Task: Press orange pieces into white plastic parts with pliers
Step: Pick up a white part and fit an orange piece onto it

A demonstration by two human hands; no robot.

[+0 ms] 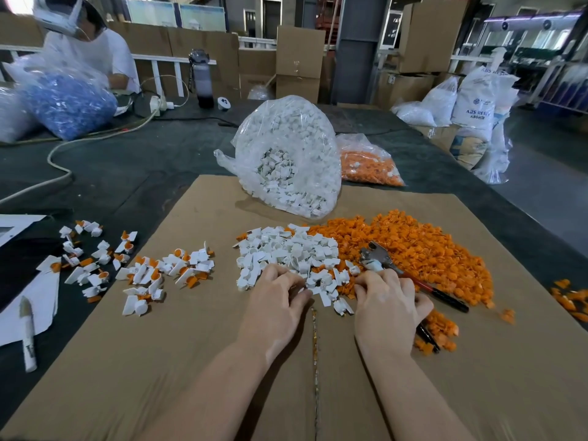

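Note:
A pile of white plastic parts lies mid-cardboard, and a larger heap of orange pieces spreads to its right. My left hand sits at the near edge of the white pile, its curled fingers and thumb pinching a white part. My right hand grips the pliers. Their metal head points up-left over the orange heap, and the red and black handles stick out to the right and below my palm. Assembled white-and-orange parts lie scattered to the left.
A clear bag of white parts stands behind the piles, with a bag of orange pieces beside it. The cardboard sheet covers the dark table. A white-handled tool lies far left. A person sits at the back left by a blue-filled bag.

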